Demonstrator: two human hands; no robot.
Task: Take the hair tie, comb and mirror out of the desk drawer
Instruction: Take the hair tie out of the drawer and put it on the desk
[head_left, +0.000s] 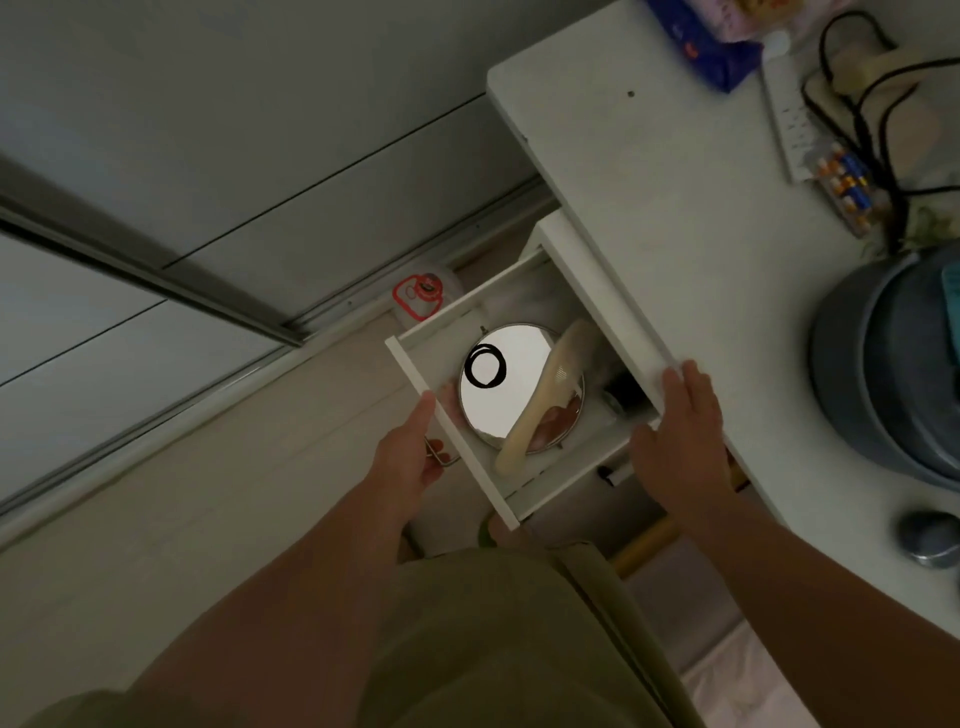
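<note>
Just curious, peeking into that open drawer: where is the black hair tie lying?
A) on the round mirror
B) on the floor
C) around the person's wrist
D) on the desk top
A: the hair tie lies as a black ring on the face of the mirror inside the drawer.

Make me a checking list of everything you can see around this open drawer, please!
Surface: white desk, bare near the drawer.
Job's things: drawer pulled open; round mirror lies flat in it; black hair tie rests on the mirror; cream comb lies across the mirror.
Clutter: grey bowl, blue packet, batteries, small dark things in the drawer corner, unclear.
Hands: left hand on the drawer handle; right hand flat on the desk edge.
Cables: black cable by the power strip.
Surroundings: pale floor, sliding-door track.
</note>
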